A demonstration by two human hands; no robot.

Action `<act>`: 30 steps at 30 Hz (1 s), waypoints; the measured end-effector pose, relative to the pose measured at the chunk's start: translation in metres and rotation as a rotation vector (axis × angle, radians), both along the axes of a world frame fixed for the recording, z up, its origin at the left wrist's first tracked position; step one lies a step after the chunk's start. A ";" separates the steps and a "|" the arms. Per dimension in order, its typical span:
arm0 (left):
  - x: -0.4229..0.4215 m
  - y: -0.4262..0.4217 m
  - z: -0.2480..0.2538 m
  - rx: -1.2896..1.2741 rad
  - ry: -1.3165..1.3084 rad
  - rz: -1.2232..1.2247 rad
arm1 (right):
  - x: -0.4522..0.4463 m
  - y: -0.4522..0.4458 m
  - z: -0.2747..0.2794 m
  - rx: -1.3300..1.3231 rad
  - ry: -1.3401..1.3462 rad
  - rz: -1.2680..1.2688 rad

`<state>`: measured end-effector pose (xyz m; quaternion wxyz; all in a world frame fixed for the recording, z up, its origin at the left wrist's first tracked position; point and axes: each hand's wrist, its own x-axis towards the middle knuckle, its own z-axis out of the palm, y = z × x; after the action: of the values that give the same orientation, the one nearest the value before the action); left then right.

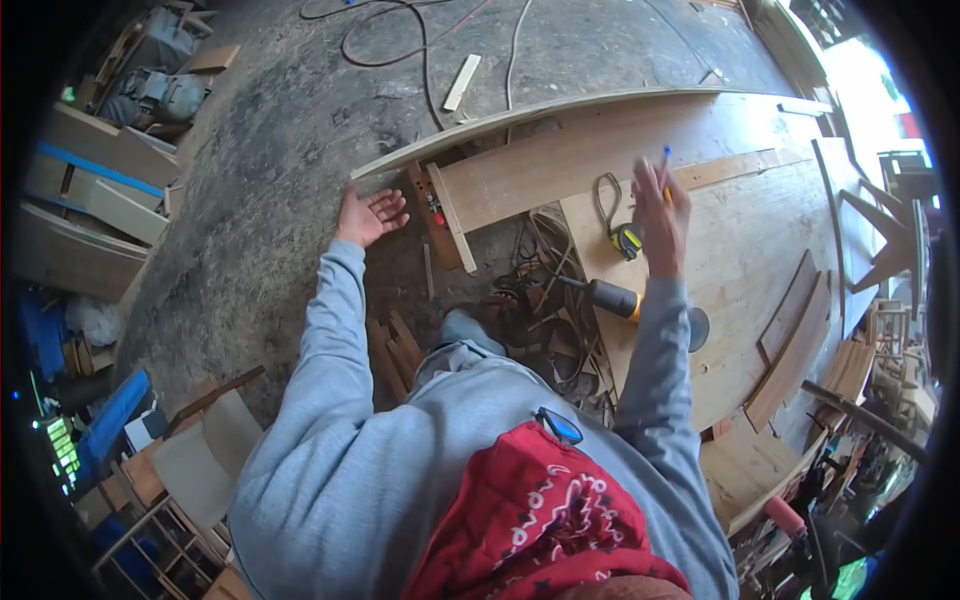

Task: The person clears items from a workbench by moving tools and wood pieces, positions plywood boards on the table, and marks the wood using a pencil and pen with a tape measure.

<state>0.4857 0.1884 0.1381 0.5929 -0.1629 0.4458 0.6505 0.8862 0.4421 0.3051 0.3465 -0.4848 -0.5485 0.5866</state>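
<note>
My left hand (371, 215) is palm up with its fingers spread, beside the near end of a long thin wooden strip (560, 105). Nothing lies in that palm. Raised over the workbench, my right hand (662, 215) holds a pen (667, 156) with a blue tip. A yellow and black tape measure (627, 241) rests on the plywood board (740, 240) just left of my right hand. Below it, a dark power tool (612, 298) is partly hidden by my right sleeve. A narrow wooden piece (450, 218) crosses the end of a brown panel (540, 175).
Hoses (425, 60) and a wood offcut (461, 83) lie on the concrete floor. Cables (545, 250) hang near my legs. Curved wooden pieces (795, 350) rest at the bench's right side. A chair (207, 455) and stacked boards (100, 210) stand at the left.
</note>
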 end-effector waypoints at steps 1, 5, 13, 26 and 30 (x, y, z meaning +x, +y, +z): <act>0.001 0.017 0.021 -0.111 0.002 0.006 | -0.018 0.019 0.000 0.011 -0.028 -0.004; 0.004 0.045 0.023 -0.003 -0.033 -0.059 | -0.071 0.087 -0.014 -0.234 -0.002 -0.109; 0.004 0.055 0.036 0.491 -0.137 -0.054 | -0.102 0.146 -0.053 -0.311 -0.159 -0.140; 0.007 0.057 0.049 0.487 -0.207 0.188 | -0.090 0.181 -0.065 -0.315 -0.133 -0.077; 0.044 0.057 0.122 0.402 -0.128 0.185 | -0.056 0.197 -0.066 -0.076 -0.123 0.044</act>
<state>0.5298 0.2454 0.2601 0.5783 -0.1226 0.2518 0.7662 0.8301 0.6389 0.2391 0.2806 -0.5205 -0.5566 0.5835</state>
